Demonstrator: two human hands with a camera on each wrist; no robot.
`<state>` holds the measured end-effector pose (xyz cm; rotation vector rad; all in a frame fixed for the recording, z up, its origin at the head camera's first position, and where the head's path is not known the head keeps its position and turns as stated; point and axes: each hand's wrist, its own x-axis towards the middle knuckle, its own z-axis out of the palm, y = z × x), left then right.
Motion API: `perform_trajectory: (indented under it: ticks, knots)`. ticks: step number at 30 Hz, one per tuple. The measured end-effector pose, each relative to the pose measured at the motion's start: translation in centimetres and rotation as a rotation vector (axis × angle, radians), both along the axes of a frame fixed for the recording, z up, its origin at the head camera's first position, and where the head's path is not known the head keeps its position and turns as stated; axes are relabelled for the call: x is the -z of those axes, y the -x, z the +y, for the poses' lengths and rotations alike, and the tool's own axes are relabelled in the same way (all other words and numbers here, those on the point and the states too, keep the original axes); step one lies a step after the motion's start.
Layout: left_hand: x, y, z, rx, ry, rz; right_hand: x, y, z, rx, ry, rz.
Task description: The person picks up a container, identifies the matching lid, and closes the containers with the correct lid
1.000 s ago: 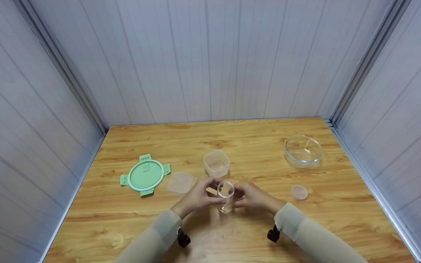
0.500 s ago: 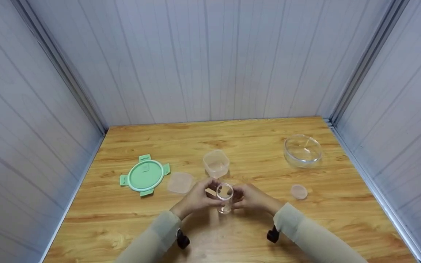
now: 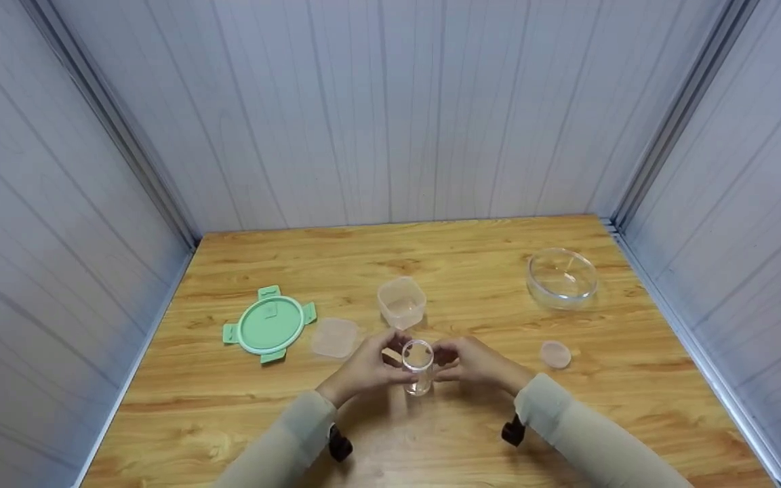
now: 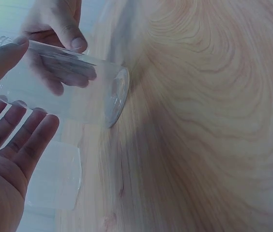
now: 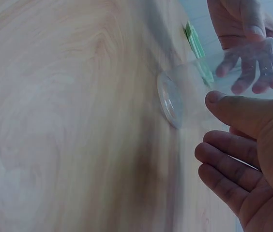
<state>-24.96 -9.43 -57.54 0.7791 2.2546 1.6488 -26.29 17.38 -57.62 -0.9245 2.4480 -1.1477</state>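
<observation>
From here, at the frame's lower middle, the left hand grips a clear cylindrical jar upright, probably to steady it; the right hand, fingers relaxed, hangs just beside, contact unclear.

The long sleeves are pale and plain — a small black device sits at each cuff.

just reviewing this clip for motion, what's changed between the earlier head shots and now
The right hand and its sleeve have shifted slightly to the right; whether that hand has let go of the clear jar is unclear. Stayed: the upright jar in the left hand's grip, the green lid, square lid, square container, glass bowl and small round lid.
</observation>
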Motion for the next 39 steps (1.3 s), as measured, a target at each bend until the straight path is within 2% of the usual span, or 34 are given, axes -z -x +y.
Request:
perform_trajectory:
  ticks: [6, 18, 27, 39]
  knots:
    - [0.0, 0.1, -0.2, 0.007, 0.012, 0.012, -0.5, 0.6, 1.7, 0.03, -0.052, 0.048]
    - [0.6, 0.2, 0.0, 0.033, 0.042, 0.051, -1.1, 1.0, 4.8, 0.114, -0.13, 0.043]
    - [0.7, 0.3, 0.0, 0.033, 0.032, 0.024, -1.4, 1.1, 7.7, 0.189, -0.149, -0.002]
    - [0.7, 0.2, 0.3, 0.028, 0.028, -0.004, -1.1, 1.1, 11.5, 0.259, -0.171, 0.053]
